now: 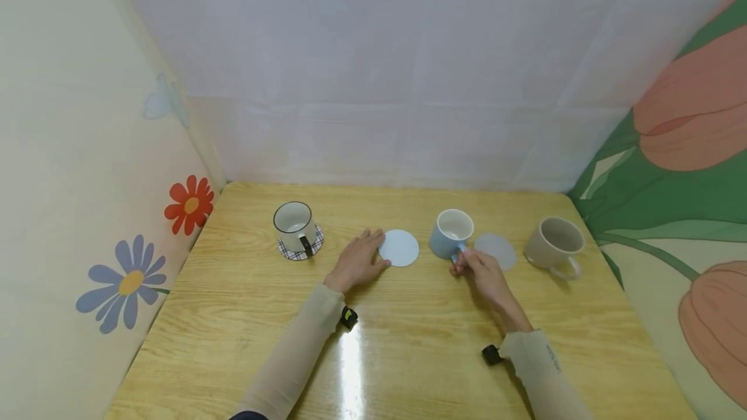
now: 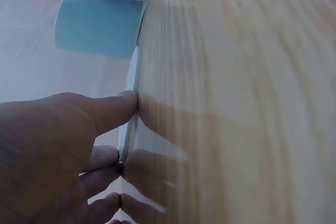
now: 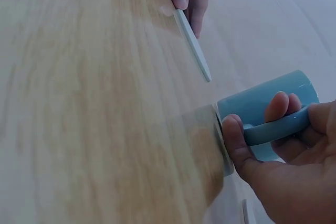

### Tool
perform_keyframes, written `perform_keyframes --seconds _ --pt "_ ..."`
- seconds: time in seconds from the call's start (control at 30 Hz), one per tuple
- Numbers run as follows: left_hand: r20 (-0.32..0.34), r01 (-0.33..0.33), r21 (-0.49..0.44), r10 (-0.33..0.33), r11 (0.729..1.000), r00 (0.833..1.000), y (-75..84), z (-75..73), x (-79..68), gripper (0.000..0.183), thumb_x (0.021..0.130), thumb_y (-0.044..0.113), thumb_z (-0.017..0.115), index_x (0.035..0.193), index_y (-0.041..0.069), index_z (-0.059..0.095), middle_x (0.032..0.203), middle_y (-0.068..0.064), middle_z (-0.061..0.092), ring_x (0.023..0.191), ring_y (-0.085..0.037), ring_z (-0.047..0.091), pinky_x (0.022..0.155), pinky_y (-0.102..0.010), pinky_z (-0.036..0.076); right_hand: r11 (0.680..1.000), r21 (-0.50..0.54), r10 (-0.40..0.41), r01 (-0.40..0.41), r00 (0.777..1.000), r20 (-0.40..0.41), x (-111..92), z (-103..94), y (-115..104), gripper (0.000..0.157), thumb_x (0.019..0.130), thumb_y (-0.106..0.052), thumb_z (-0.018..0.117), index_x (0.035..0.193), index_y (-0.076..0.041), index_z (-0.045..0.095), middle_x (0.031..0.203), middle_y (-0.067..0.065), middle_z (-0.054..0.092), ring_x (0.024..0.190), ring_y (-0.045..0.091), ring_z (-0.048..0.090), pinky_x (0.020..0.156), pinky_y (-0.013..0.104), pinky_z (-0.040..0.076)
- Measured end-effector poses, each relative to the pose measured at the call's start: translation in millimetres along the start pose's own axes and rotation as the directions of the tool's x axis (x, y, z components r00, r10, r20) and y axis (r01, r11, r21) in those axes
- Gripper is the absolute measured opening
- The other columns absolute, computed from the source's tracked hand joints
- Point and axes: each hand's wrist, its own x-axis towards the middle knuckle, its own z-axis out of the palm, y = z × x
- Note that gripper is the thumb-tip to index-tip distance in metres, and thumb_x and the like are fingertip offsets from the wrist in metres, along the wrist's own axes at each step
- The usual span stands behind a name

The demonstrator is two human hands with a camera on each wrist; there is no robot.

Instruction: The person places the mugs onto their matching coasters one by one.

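My right hand (image 1: 487, 277) grips the handle of a light blue mug (image 1: 441, 242), fingers wrapped through it. The mug is upright with a white inside, its base close over the table in the right wrist view (image 3: 270, 95). A round light blue coaster (image 1: 403, 248) lies to the left of the mug. At that coaster's left edge, my left hand (image 1: 357, 261) pinches the rim between thumb (image 2: 123, 106) and forefinger, other fingertips resting on the table. A pale grey coaster (image 1: 497, 250) lies just right of the mug, beyond my right hand.
On the left, a white mug (image 1: 288, 232) with black rim and handle stands on a checked coaster (image 1: 319, 240). A beige mug (image 1: 543, 248) stands at the right on the wooden table (image 1: 245, 342). A white cloth (image 1: 379, 83) hangs behind the table.
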Motion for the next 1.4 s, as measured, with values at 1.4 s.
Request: perform_keyframes --seconds 1.4 --pt "-0.011 0.008 -0.077 -0.009 0.997 1.000 -8.4 3.9 3.1 0.070 0.103 0.030 0.070 0.163 0.006 0.041 0.173 -0.009 0.035 0.163 -0.038 0.024 0.135 -0.053 0.021 0.999 0.012 -0.050 0.050 0.998 0.048 -0.5 1.4 -19.6 0.047 0.117 -0.013 0.039 0.098 0.026 0.056 0.091 0.020 0.068 0.090 0.020 0.077 0.088 0.030 0.066"
